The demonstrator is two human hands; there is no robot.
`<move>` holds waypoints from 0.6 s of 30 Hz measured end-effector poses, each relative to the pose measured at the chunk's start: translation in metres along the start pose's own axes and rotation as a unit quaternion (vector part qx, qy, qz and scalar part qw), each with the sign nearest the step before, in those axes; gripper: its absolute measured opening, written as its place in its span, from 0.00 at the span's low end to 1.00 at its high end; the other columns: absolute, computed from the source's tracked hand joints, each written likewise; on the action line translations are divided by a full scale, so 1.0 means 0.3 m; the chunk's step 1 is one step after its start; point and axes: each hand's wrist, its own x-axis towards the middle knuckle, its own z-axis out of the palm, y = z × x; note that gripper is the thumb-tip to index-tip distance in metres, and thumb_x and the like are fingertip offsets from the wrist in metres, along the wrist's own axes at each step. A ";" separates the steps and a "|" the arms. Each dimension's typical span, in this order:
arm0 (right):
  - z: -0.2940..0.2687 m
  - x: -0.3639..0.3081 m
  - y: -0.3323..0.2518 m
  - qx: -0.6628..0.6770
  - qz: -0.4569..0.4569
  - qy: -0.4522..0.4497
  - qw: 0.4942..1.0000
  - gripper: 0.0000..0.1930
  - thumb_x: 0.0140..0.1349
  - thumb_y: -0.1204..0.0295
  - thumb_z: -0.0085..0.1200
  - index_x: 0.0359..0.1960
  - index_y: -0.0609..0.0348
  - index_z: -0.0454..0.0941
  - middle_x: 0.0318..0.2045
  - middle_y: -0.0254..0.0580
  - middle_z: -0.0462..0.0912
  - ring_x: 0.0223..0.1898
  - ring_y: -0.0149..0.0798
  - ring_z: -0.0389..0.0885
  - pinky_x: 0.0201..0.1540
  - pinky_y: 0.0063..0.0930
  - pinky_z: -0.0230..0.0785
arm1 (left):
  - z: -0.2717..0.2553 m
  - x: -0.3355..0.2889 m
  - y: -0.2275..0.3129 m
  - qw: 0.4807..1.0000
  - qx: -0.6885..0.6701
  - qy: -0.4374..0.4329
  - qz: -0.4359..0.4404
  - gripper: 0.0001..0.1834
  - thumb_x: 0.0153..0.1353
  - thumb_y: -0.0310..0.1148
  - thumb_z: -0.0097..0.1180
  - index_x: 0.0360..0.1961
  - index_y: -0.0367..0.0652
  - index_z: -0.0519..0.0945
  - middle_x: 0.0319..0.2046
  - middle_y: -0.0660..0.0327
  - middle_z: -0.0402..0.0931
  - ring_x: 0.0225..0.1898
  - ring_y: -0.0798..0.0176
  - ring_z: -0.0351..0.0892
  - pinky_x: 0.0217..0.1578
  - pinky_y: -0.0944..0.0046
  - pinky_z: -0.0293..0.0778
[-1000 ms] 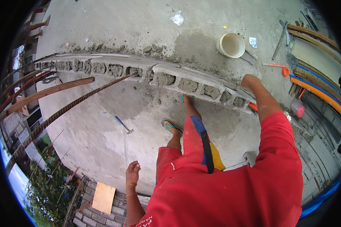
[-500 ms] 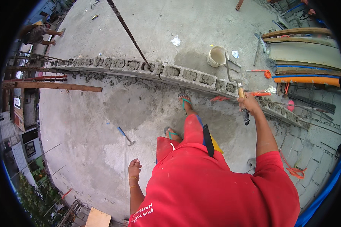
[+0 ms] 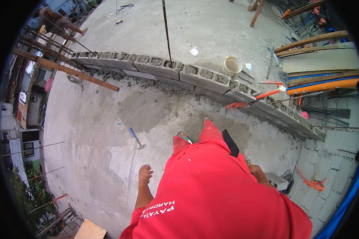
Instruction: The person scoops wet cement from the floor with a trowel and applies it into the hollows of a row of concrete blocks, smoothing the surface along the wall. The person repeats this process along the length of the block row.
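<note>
My left hand point(image 3: 145, 173) hangs by my side, its fingers loosely bent and with nothing in them. Close to my right hip is my right hand point(image 3: 258, 172), partly hidden by the red shirt. A small tan bit of the trowel point(image 3: 248, 162) shows at its fingers; the blade is out of sight. A claw hammer point(image 3: 136, 138) with a blue handle lies on the concrete floor ahead of my left hand. In front of my feet runs a low hollow-block wall point(image 3: 159, 71), with mortar in its cells and an upright steel bar point(image 3: 166, 36) standing in it.
Beyond the wall stands a pale bucket point(image 3: 232, 66). Boards point(image 3: 319, 59) and an orange pipe point(image 3: 327, 85) are stacked at the right. A wooden beam point(image 3: 68, 68) juts in from the left. Another person point(image 3: 62, 24) is at the far left. Grey blocks point(image 3: 276, 181) sit beside my right hand.
My right hand has come down from over the wall to my hip, taking the trowel with it. My body has shifted back from the wall.
</note>
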 end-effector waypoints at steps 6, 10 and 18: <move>-0.026 -0.170 -0.257 0.043 -0.091 0.036 0.994 0.13 0.66 0.63 0.60 0.41 0.59 0.74 0.23 0.45 0.76 0.18 0.43 0.75 0.21 0.46 0.71 | 0.101 -0.020 0.107 0.996 0.011 -0.024 0.082 0.22 0.70 0.44 0.53 0.60 0.47 0.74 0.50 0.61 0.80 0.42 0.62 0.82 0.35 0.59 0.75; -0.022 -0.247 -0.401 0.050 -0.173 -0.003 0.984 0.13 0.66 0.63 0.59 0.43 0.55 0.72 0.23 0.43 0.76 0.17 0.40 0.75 0.19 0.42 0.70 | 0.163 -0.064 0.120 0.993 0.001 -0.015 0.115 0.22 0.69 0.44 0.53 0.60 0.47 0.75 0.49 0.61 0.80 0.41 0.62 0.82 0.36 0.59 0.75; -0.144 -0.201 -0.322 -0.060 -0.222 -0.052 0.972 0.13 0.65 0.66 0.59 0.44 0.58 0.72 0.24 0.42 0.78 0.19 0.41 0.77 0.20 0.40 0.70 | 0.352 -0.206 -0.197 0.999 0.023 -0.012 0.046 0.22 0.69 0.45 0.53 0.59 0.46 0.75 0.49 0.62 0.80 0.43 0.61 0.82 0.39 0.55 0.74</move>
